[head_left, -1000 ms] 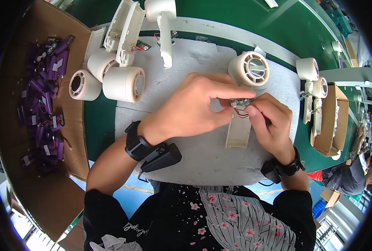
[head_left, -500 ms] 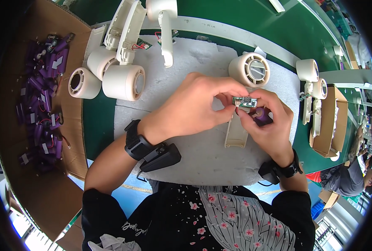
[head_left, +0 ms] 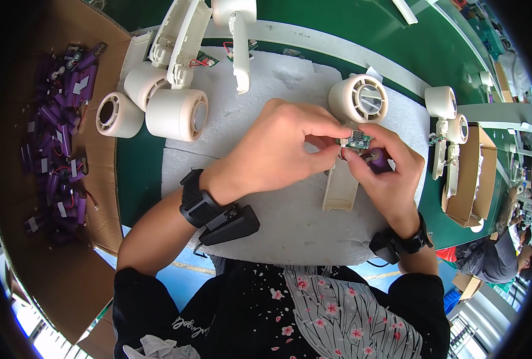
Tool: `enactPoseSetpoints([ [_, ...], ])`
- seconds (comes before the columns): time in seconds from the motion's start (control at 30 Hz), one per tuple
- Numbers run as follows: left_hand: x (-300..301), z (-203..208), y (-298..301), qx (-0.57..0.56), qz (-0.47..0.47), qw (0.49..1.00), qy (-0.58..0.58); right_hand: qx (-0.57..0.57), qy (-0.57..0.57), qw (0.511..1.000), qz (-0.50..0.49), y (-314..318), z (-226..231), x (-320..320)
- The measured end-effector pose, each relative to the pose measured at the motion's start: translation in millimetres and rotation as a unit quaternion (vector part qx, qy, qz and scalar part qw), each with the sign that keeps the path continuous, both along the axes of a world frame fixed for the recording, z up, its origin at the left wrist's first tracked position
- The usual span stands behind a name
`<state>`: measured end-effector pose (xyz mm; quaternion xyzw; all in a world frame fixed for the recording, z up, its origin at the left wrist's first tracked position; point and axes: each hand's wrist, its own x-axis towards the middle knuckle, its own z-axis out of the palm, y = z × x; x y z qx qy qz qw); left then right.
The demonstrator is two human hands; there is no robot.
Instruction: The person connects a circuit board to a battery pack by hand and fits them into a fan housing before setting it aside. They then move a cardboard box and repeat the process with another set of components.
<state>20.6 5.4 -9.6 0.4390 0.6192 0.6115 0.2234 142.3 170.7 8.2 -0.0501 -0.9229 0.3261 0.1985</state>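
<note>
Between my two hands is a small green circuit board with a little digit display facing up. My right hand pinches its right side between thumb and finger, and a purple battery cell sits within the curl of the same hand. The thumb and forefinger of my left hand close at the board's left end, by a small white connector; their exact grip is partly hidden. Beneath lies a white handheld-fan body with a round head and an open handle shell.
A grey foam pad covers the bench before me. On the left stands a cardboard box of purple batteries. White fan housings lie at the upper left, others at right beside a small carton. A person is at far right.
The board has shifted slightly right and tilted, showing more of its face. Both hands moved a little with it, still gripping.
</note>
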Motion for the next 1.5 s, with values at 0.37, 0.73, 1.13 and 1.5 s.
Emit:
enactPoseSetpoints([
  [0.37, 3.6, 1.5, 2.3, -0.001, 0.034, 0.999, -0.006, 0.000, 0.016, 1.000, -0.004, 0.2, -1.1, -0.8],
  [0.73, 4.7, -3.6, 2.3, 0.004, -0.003, 0.998, -0.065, 0.002, 0.025, 1.000, 0.014, 3.7, -3.8, -2.4],
  [1.13, 2.3, -1.6, 1.5, 0.002, 0.018, 0.997, 0.078, -0.019, -0.022, 0.999, -0.018, 1.2, 2.4, 2.3],
  [1.5, 3.8, -5.3, 3.8, 0.016, 0.040, 0.992, 0.115, 0.015, 0.048, 0.998, 0.024, 6.0, -1.8, -2.6],
])
